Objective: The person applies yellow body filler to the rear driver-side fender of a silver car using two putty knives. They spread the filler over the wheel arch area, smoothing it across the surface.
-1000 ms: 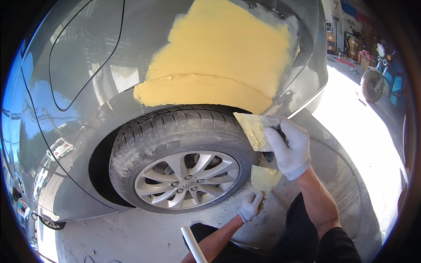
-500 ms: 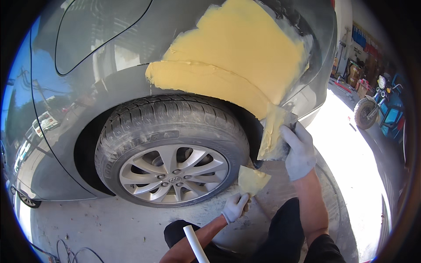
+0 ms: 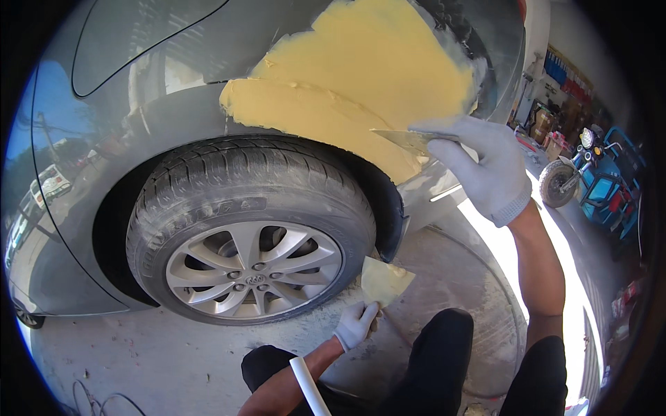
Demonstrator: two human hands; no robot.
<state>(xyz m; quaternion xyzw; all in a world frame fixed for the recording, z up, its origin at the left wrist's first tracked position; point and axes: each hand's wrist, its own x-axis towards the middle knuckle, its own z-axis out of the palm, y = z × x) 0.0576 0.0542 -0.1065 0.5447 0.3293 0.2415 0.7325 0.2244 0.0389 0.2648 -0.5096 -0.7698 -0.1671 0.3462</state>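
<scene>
Yellow filler (image 3: pixel 374 62) covers part of a gray car panel (image 3: pixel 187 121) at the far middle, bordering the wheel arch just beyond the tire (image 3: pixel 243 170). A ridge crosses the patch; its margins are uneven.

Right hand (image 3: pixel 485 163), in a pale glove, is closed on a flat scraper (image 3: pixel 411 141), upper fingers extended to one side of it, thumb at the other. Blade overlaps the filler's near right part, seen nearly edge-on; whether its edge touches, cannot tell.

Left hand (image 3: pixel 356 326), likewise gloved, is closed around the narrow end of a second scraper (image 3: pixel 378 281), held near right of the wheel (image 3: pixel 258 266). A yellow lump (image 3: pixel 399 271) sits on its blade. White tube (image 3: pixel 309 388) overlaps the left forearm. Blue vehicle (image 3: pixel 602 191) stands far right.
</scene>
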